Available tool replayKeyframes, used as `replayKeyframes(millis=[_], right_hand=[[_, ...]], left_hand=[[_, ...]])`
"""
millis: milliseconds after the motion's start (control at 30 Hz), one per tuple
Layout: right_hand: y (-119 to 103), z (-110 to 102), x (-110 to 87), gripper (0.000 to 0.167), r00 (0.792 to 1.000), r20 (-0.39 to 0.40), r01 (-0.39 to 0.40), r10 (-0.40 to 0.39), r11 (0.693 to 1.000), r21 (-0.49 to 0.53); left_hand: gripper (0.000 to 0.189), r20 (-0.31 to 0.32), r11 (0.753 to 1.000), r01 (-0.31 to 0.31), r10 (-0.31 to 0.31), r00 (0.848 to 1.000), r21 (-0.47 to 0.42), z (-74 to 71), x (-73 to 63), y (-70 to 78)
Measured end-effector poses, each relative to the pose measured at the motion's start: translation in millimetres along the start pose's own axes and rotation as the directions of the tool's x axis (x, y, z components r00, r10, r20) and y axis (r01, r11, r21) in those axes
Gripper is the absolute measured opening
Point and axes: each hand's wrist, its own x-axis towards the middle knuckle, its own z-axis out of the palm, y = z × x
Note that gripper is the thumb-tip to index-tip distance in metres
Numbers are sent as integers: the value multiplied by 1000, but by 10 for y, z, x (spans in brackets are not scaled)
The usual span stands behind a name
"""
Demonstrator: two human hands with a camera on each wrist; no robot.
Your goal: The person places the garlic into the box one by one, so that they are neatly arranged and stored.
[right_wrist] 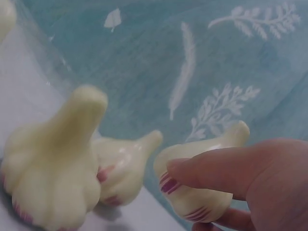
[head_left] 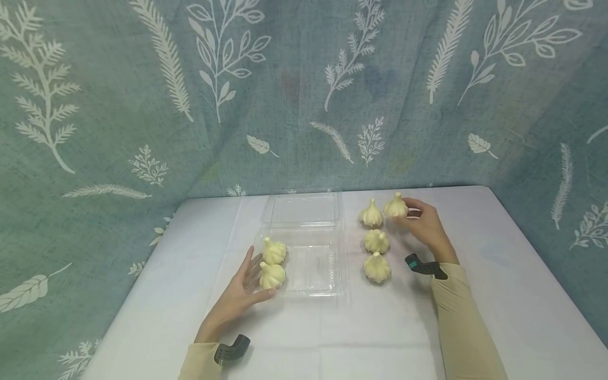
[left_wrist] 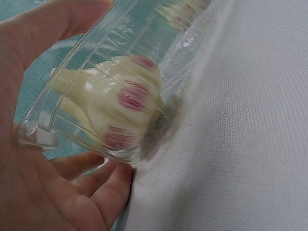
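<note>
In the head view, a clear plastic clamshell container (head_left: 311, 269) lies with its lid (head_left: 304, 208) folded back. Two garlic bulbs stand along its left side, the rear bulb (head_left: 274, 252) and the front bulb (head_left: 272, 276). My left hand (head_left: 235, 295) holds the container by its front left corner, thumb and fingers on either side; the left wrist view shows a garlic bulb (left_wrist: 120, 98) through the plastic wall. My right hand (head_left: 426, 224) pinches a garlic bulb (head_left: 396, 207) between thumb and fingers. Purple streaks mark this held bulb (right_wrist: 195, 199) in the right wrist view.
Right of the container, several garlic bulbs form a column: a back one (head_left: 371, 215), a middle one (head_left: 377, 241) and a front one (head_left: 377, 268). A white cloth covers the table (head_left: 380, 332). A leaf-patterned curtain (head_left: 294, 105) hangs behind it.
</note>
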Motion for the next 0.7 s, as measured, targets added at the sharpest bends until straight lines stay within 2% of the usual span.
replayKeyframes(millis=[233,700], right_hand=[[-166,-39,-39,69,1000,8,25,-25,1000,10],[-537,-82,-197,65,990,59,126,-127,992,16]], left_hand=[[123,3,1000,-2,2,1000,5,-7,-9,1],[122,6,1000,-6,6,1000,0,-5,-24,20]])
